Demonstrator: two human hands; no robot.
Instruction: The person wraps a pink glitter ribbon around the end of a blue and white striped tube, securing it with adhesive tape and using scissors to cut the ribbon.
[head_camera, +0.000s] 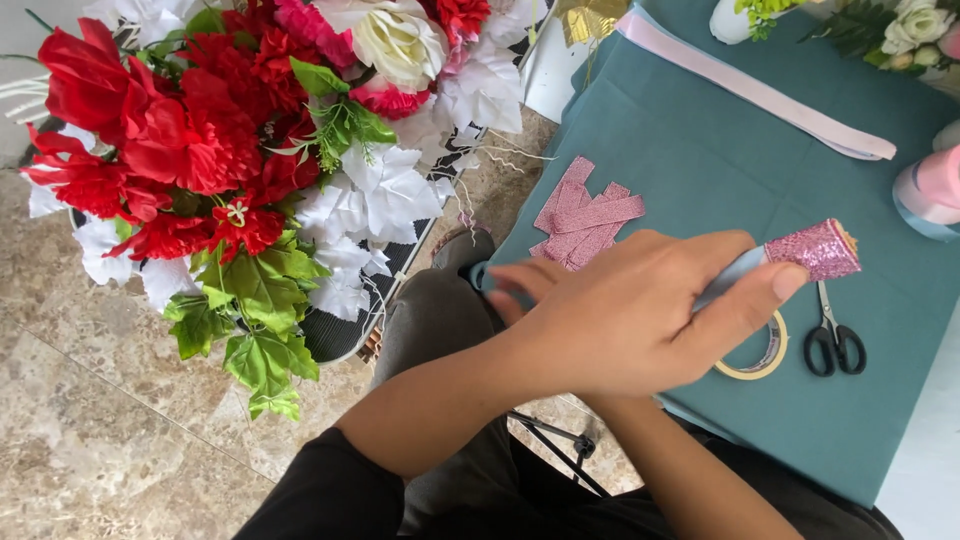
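Note:
My left hand (630, 310) reaches across from the lower left and grips a light blue stick (722, 281). Its thumb presses just beside the pink glitter ribbon (822, 247) wrapped around the stick's right end. My right hand (515, 288) lies mostly hidden beneath the left. Only its fingertips show, at the stick's left end, and its grip is covered. Several cut strips of pink glitter ribbon (585, 215) lie on the teal cloth (700, 140) just beyond the hands.
A big arrangement of red and white artificial flowers (260, 150) fills the left. On the cloth lie black scissors (833, 340), a tape roll (762, 362), a long pink ribbon (760, 95) and ribbon rolls (932, 188). Marble floor (100, 420) lies below.

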